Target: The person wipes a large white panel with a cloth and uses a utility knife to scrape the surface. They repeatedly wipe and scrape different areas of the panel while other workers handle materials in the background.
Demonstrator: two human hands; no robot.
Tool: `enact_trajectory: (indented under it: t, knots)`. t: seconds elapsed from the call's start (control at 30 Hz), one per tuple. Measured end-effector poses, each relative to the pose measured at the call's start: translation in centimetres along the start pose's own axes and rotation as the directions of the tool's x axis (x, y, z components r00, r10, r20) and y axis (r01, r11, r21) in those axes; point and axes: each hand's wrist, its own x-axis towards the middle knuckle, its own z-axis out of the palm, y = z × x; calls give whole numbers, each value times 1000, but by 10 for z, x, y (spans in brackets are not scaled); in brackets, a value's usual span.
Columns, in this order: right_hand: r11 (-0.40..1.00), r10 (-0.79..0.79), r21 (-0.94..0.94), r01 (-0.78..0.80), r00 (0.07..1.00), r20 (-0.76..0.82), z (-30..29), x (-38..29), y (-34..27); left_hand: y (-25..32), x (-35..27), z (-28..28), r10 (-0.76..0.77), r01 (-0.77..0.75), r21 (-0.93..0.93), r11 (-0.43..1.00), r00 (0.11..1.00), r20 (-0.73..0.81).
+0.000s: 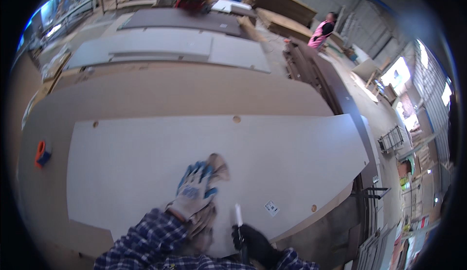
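Observation:
My left hand (193,193), in a white work glove with blue fingertips, lies palm down on a crumpled tan rag (219,166) and presses it against a white panel (146,160). The rag shows past my fingertips and again below my wrist. In a black glove, my right hand (255,242) grips a slim tool (238,215) with a dark handle and a pale, blurred tip, whose exact kind I cannot tell. A printed label (271,208) is stuck on the panel to the right of it. Round holes (236,119) sit near the panel's edges.
An orange and blue object (42,154) lies left on the larger tan board (182,87) beneath the panel. Pale panels (237,51) lie beyond. Dark panels (328,76) are stacked at right, near a black metal bracket (375,192). Two people (321,33) stand farther off.

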Motion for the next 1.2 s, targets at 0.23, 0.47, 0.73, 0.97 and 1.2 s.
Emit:
enact_trajectory:
  t: [0.23, 0.47, 0.73, 0.97, 1.2]
  knots:
    - [175, -603, -928, 328, 781, 162, 29, 75, -198, 61, 62, 54, 208, -200, -170, 965, 978, 29]
    - [-669, -118, -476, 571, 550, 827, 77, 184, -288, 87, 114, 94, 268, -226, -456, 861, 963, 30]
    - [-597, 354, -257, 760, 537, 766, 115, 250, -294, 89, 109, 90, 339, -270, -384, 883, 933, 124]
    - [-534, 492, -251, 807, 538, 684, 134, 260, -277, 97, 93, 98, 310, -211, -422, 882, 933, 183]
    - [-559, 555, -212, 801, 552, 622, 153, 258, -264, 106, 87, 97, 294, -224, -397, 890, 948, 125]
